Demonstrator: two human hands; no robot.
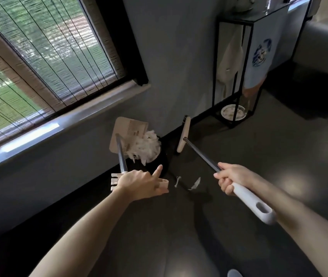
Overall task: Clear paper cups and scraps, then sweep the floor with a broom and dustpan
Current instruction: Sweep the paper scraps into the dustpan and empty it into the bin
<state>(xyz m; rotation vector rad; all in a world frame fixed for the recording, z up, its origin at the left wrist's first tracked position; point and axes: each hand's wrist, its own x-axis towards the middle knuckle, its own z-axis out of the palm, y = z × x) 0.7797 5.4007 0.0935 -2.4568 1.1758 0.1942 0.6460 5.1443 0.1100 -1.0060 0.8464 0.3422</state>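
Observation:
My left hand (pixel 139 181) grips the beige top handle of the dustpan, index finger sticking out. The beige dustpan (pixel 126 130) is tipped up over a black bin (pixel 160 156), and white paper scraps (pixel 146 147) spill from it into the bin. My right hand (pixel 232 179) holds the broom by its white grip (pixel 253 202). The dark pole runs down to the beige broom head (pixel 183 134), which stands on the floor by the wall. Two small scraps (pixel 195 182) lie on the dark floor between my hands.
A black metal frame stand (pixel 233 72) with a white bowl (pixel 233 112) at its base stands against the wall to the right. A window with blinds (pixel 39 62) and a sill fills the left. A grey sofa edge (pixel 327 43) is at far right.

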